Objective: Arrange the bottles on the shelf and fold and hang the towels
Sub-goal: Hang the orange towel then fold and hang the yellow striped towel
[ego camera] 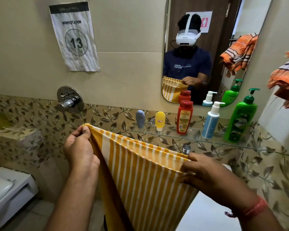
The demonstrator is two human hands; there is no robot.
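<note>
Presently, a striped towel (pixel 145 177) is pinched shut at its top corners by left hand (pixel 79 145) and right hand (pixel 202 170); five bottles (pixel 184 117) are ranged on the shelf (pixel 207 140) behind.

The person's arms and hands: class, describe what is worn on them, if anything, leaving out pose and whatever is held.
Both forearms are bare, with no sleeve reaching into the head view. The left hand wears nothing: no glove, ring or band is visible. The right hand is also ungloved, but its wrist carries a red-orange thread band, wound in several strands with a darker frayed end hanging from it.
</note>
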